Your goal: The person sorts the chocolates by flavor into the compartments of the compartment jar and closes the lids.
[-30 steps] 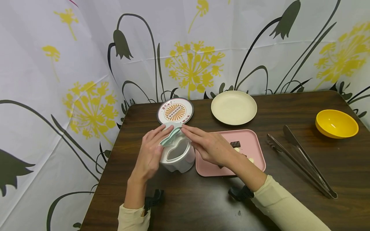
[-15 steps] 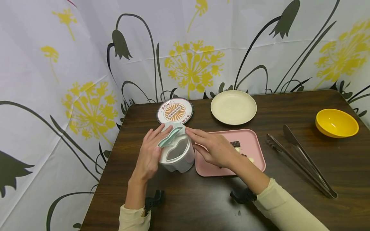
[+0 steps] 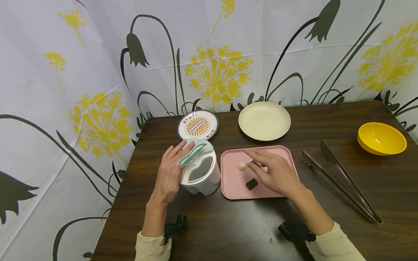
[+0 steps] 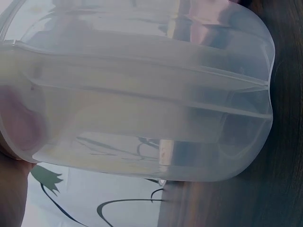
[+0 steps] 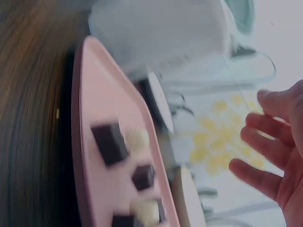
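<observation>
A translucent storage container (image 3: 207,181) with a white lid stands on the table; its mint flip cap (image 3: 192,155) is raised, baring the opening. My left hand (image 3: 167,174) holds the container at the lid's left side, thumb and fingers beside the cap. In the left wrist view the container wall (image 4: 142,104) fills most of the picture, with part of that hand visible through it. My right hand (image 3: 277,172) is over the pink tray (image 3: 230,181), fingers apart and holding nothing. Dark chocolate-like blocks (image 3: 251,184) and cream-coloured pieces (image 3: 242,166) lie on the tray, some hidden by this hand.
Behind the container lies a patterned plate (image 3: 197,125), and right of it a cream plate (image 3: 264,121). Metal tongs (image 3: 343,183) lie right of the tray. A yellow bowl (image 3: 381,139) is at the far right. A flowered cloth (image 3: 222,54) hangs behind the table.
My right hand has left the raised cap and moved right, over the pink tray, uncovering pieces on its left part. My left hand stays at the container.
</observation>
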`<state>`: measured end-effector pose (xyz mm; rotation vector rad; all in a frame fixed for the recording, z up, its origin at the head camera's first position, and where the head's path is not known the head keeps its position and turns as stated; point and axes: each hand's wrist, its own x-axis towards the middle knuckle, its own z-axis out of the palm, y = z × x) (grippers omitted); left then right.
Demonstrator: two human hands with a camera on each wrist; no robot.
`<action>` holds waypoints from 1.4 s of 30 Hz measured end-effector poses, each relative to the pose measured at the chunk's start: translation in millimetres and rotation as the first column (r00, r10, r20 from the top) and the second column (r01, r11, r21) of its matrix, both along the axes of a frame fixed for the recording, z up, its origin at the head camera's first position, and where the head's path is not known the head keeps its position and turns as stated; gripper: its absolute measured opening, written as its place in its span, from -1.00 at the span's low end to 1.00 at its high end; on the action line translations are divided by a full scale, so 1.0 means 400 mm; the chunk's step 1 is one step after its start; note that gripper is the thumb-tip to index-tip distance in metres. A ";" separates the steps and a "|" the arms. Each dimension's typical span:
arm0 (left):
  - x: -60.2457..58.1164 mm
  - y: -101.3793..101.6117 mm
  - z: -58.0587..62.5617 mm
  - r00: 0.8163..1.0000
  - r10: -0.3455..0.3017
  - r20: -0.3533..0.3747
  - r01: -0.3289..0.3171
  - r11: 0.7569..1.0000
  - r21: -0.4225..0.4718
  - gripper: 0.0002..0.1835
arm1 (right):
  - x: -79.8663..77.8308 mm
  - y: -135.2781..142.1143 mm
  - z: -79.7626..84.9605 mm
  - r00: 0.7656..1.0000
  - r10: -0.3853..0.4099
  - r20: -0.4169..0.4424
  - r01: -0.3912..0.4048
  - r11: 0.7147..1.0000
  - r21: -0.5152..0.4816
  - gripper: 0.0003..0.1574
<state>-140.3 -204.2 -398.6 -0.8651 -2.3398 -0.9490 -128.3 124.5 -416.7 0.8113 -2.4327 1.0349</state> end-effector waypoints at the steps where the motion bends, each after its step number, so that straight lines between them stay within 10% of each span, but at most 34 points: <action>1: 0.000 0.000 0.000 1.000 0.002 0.003 -0.002 1.000 0.001 -0.36 | 0.006 0.020 -0.005 0.999 -0.035 -0.013 0.035 0.999 -0.010 -0.43; 7: 0.002 0.003 0.000 1.000 0.005 0.000 -0.005 1.000 0.016 -0.36 | 0.063 0.141 -0.022 0.946 -0.324 -0.003 0.324 0.945 0.036 -0.43; 13: 0.001 0.005 -0.002 1.000 0.002 -0.018 -0.001 0.999 0.033 -0.36 | 0.118 0.247 -0.023 0.795 -0.588 0.148 0.563 0.806 0.180 -0.37; 18: 0.000 0.006 -0.003 1.000 -0.006 -0.021 0.007 0.999 0.051 -0.38 | 0.142 0.331 -0.046 0.657 -0.683 0.319 0.580 0.729 0.363 -0.10; 25: -0.004 0.010 -0.005 1.000 -0.006 -0.024 0.008 0.998 0.059 -0.39 | 0.166 0.396 -0.089 0.551 -0.710 0.437 0.520 0.703 0.486 0.24; 42: -0.004 0.007 -0.007 1.000 0.010 -0.020 -0.008 0.999 0.053 -0.39 | 0.182 0.428 -0.118 0.497 -0.731 0.468 0.530 0.683 0.503 0.23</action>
